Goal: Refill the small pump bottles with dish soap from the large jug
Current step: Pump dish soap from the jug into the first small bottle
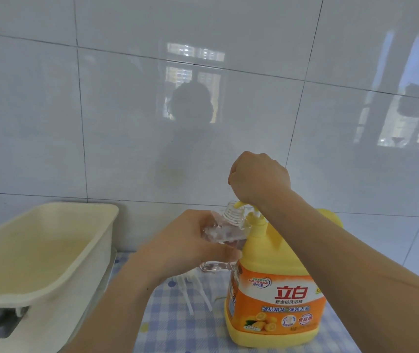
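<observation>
Left fingers (218, 253) are wrapped tight round the clear bottle (222, 231), thumb on the near side, the left hand (185, 240) holding it in the air, tilted, right up against the jug (277, 296). The open threaded neck (234, 215) sits just under the yellow spout (239, 205), touching or nearly so. I cannot tell which. The bottle's base peeks out below the fingers.

Over to the right hand (259, 177): the fingers are curled into a fist, back of the hand to us, nothing showing in it, and its underside is down on the pump head (251, 208) atop the jug. The forearm crosses over the jug's handle.

The jug stands upright on the checked cloth (178, 327), orange label facing us. Two loose white pumps (193, 286) lie on the cloth just left of it, partly behind the left wrist. A cream tub (96, 250) sits further left, and a glossy tiled wall (127, 123) runs behind.
</observation>
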